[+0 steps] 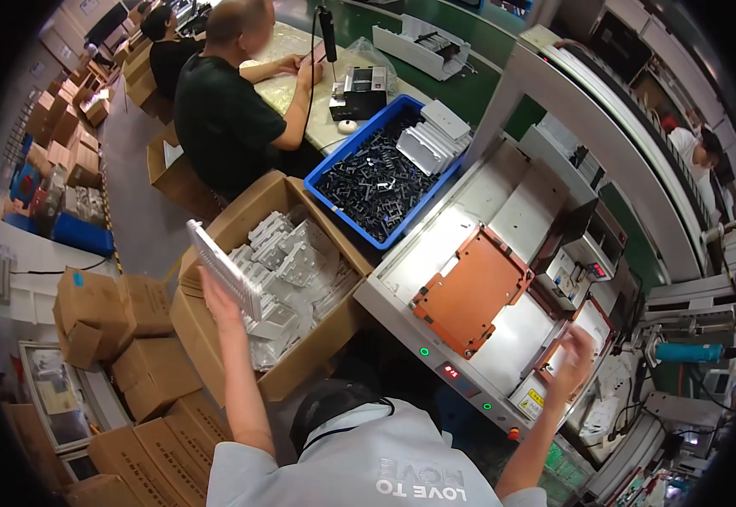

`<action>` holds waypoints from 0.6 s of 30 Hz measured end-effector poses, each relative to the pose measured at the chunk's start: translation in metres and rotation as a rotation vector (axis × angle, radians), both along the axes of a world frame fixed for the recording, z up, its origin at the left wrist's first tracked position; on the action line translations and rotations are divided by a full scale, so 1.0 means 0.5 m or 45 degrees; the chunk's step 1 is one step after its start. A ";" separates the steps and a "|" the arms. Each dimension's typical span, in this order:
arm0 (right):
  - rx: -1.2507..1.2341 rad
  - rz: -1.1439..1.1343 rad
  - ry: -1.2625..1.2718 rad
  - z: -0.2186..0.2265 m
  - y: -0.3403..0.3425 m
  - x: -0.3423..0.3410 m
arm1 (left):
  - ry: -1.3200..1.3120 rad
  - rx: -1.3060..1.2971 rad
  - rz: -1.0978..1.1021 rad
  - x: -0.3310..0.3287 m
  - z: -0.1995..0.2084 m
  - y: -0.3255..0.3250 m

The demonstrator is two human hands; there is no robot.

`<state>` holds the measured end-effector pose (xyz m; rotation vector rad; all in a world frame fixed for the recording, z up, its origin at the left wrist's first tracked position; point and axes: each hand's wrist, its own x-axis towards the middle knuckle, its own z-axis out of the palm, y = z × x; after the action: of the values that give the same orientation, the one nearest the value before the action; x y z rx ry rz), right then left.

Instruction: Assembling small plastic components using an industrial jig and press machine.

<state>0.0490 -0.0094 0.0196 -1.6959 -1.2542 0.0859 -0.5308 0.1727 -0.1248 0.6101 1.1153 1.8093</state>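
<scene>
Where cartons [157,372] crowd grey floor [141,203], white worktop [423,272], left hand [221,300] holding panel [226,269]

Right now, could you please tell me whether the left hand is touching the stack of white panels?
Touching: the head view shows the left hand against the stack of white panels, holding it up.

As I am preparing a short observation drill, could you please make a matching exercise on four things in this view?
Column one
1. Left hand
2. Right hand
3. Blue bin
4. Orange-brown plate

Column two
A. Contains small black parts and pale panels
B. Lies on the white machine
C. Holds a pale ribbed part
D. Open, no part visible in it

Pairs: 1-C; 2-D; 3-A; 4-B
</scene>
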 end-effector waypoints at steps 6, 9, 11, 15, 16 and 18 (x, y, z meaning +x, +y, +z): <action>-0.478 0.720 0.267 -0.099 0.446 -0.281 | -0.876 -0.274 -0.522 0.121 -0.121 -0.033; -0.656 0.554 0.321 -0.282 0.636 -0.351 | -0.804 -0.570 -0.367 0.175 -0.070 -0.022; -0.807 0.411 0.333 -0.366 0.714 -0.404 | -0.751 -0.631 -0.317 0.164 -0.061 -0.020; -0.820 0.161 0.166 -0.508 0.779 -0.433 | -0.750 -0.563 -0.484 0.145 -0.070 -0.004; -0.809 0.123 0.110 -0.516 0.783 -0.447 | -0.729 -0.581 -0.472 0.144 -0.065 -0.002; -0.811 0.078 -0.009 -0.518 0.796 -0.463 | -0.720 -0.615 -0.447 0.142 -0.058 0.004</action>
<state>-0.1825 0.3884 -0.2395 -2.1892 -1.3709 0.5672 -0.4599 0.1748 -0.1537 -0.0073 0.9279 1.2298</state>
